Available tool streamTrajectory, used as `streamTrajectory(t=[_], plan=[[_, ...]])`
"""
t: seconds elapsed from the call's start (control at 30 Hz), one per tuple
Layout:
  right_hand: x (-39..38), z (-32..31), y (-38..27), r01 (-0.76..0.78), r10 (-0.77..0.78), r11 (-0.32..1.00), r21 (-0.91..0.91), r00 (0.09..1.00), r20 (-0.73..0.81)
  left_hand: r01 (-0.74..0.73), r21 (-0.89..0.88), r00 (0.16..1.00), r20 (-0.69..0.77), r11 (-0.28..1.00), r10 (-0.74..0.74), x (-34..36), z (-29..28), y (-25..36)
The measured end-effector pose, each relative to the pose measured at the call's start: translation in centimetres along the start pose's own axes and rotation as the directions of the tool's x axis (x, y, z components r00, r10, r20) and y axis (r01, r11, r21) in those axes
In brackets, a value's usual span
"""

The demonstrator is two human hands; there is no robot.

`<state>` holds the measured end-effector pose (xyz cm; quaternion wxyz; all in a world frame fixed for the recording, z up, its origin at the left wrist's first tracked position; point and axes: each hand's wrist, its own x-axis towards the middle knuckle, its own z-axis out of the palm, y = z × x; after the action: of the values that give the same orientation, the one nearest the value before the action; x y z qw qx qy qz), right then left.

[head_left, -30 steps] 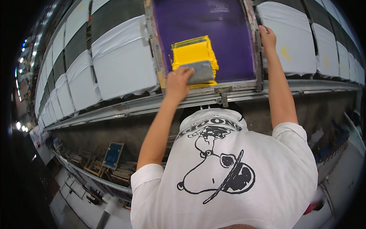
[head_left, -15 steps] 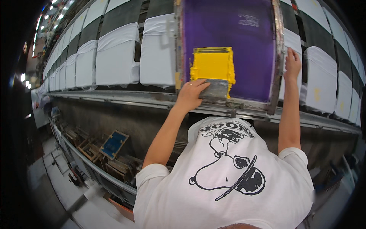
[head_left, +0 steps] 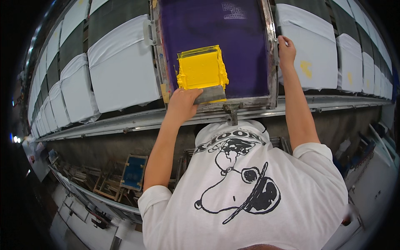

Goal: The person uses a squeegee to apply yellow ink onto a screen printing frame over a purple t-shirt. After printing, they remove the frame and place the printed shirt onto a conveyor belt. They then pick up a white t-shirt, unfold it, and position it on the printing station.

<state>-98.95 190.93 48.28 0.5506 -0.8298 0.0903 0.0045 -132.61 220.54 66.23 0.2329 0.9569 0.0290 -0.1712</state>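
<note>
My left hand point(head_left: 182, 104) is closed on the left end of a flat grey squeegee point(head_left: 210, 95). The squeegee lies at the near end of a screen-printing frame point(head_left: 273, 79) with purple mesh point(head_left: 246, 46). A thick patch of yellow ink point(head_left: 202, 71) spreads on the mesh just beyond the blade. At the frame's right side, my right hand point(head_left: 286, 51) is closed around a small side handle point(head_left: 276, 52), most of it hidden by the fingers. A pale printed design shows at the mesh's far right.
White cloth-covered boards point(head_left: 125, 66) line both sides of the frame. Yellow marks show on boards to the right point(head_left: 306, 68). A metal rail point(head_left: 333, 102) runs along the near edge. Below at left are wooden frames point(head_left: 110, 183) and a blue screen point(head_left: 133, 171).
The frame, with both hands on it, has shifted left along the boards, and the view has turned. A yellow-marked board now shows fully to its right. The squeegee stays at the near end.
</note>
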Motion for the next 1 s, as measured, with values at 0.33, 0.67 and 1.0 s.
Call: streamTrajectory(t=[0.33,0.67,1.0], plan=[[-0.7,0.2,-0.4,0.017,-0.009,0.987,-0.161,0.999,0.049,-0.008,0.048,0.997,-0.072,0.999,0.011,10.3,-6.8,-4.5],[-0.8,0.0,-0.8,0.058,-0.065,0.951,-0.303,0.998,-0.013,0.069,0.094,0.998,-0.015,0.993,-0.068,13.8,-6.3,-6.6],[-14.2,11.6,-16.6,0.868,-0.587,0.496,-0.017,0.35,0.73,0.149,0.182,0.989,-0.031,0.972,-0.146,14.4,-7.0,-5.9]])
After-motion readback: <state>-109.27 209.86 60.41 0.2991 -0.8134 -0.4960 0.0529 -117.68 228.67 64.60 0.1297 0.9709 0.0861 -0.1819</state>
